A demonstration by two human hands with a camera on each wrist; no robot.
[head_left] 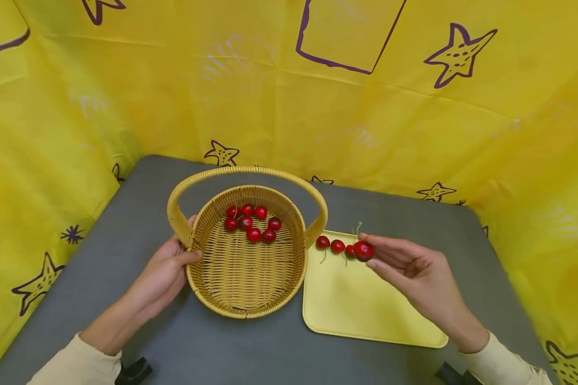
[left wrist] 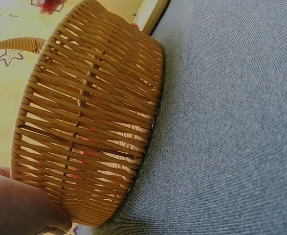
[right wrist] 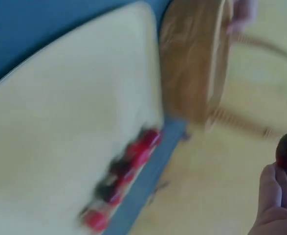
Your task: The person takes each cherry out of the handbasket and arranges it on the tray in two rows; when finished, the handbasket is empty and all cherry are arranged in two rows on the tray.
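A round wicker basket (head_left: 247,314) with a tall arched handle stands on the table, several red cherries (head_left: 246,222) lying in its far half. My left hand (head_left: 160,274) grips the basket's left side, thumb over the rim; the left wrist view shows the woven wall (left wrist: 84,112) close up. Between thumb and fingertips, my right hand (head_left: 426,286) pinches a dark red cherry (head_left: 363,251) with a green stem, above a yellow tray (head_left: 361,307). Along the tray's far edge sits a row of cherries (head_left: 337,246), partly hidden behind the held one in the head view.
The tray stands just right of the basket on a grey cloth-covered table (head_left: 173,342). Yellow curtains (head_left: 270,107) printed with purple starfish enclose the table at the back and both sides. The basket's handle (head_left: 248,170) arches upright over its opening.
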